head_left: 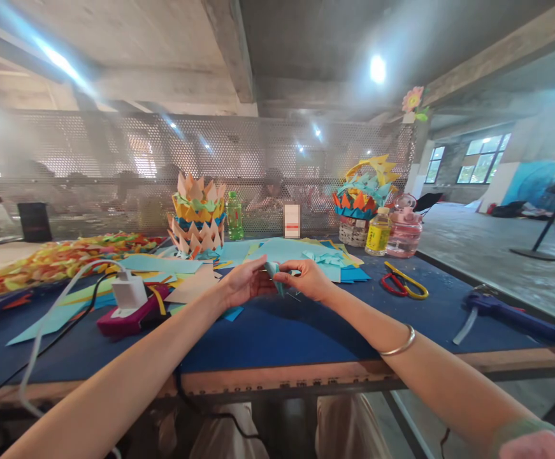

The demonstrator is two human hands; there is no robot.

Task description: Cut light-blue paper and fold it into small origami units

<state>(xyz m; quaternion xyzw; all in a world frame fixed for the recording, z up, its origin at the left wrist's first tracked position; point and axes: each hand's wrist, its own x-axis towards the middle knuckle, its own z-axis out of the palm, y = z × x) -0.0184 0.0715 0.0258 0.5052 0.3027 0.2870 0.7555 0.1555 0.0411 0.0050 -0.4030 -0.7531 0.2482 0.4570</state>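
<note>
Between my two hands, above the middle of the blue-topped table, is a small folded piece of light-blue paper [273,271]. My left hand [247,280] grips its left side, fingers curled behind it. From the right, my right hand [304,278] pinches the paper's edge between thumb and fingers. Just beyond the hands lie light-blue paper sheets [277,248] in a loose pile, with small folded light-blue pieces [327,256] on top. Left of my left hand rests a beige paper sheet [194,285].
A magenta power strip [119,324] with a white charger [129,292] and cables lies left. Scissors [404,280] and a blue glue gun [511,312] lie right. Paper-petal baskets [197,217] [360,204] and bottles [404,233] stand behind, before a perforated screen [258,153]. Colourful paper pieces [81,255] heap far left.
</note>
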